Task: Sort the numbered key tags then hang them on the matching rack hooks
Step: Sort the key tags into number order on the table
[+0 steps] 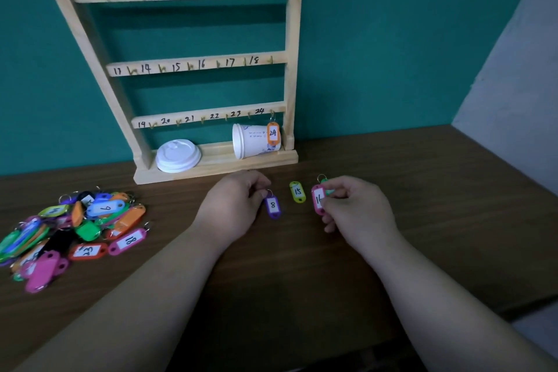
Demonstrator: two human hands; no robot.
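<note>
Cup tipped bhd tag 24.

Purple: tag 8. Yellow: tag 15. Pink: tag 16, green tag just behind it. Orange: tag 24, far right on rack. Labels white, numerals black. Rack pale bare wood, black handwritten numbers. White: cup (faint blue print), lid. Left pile: pink, orange, green, blue, red, black. Table dark brown wood grain; wall teal.
</note>
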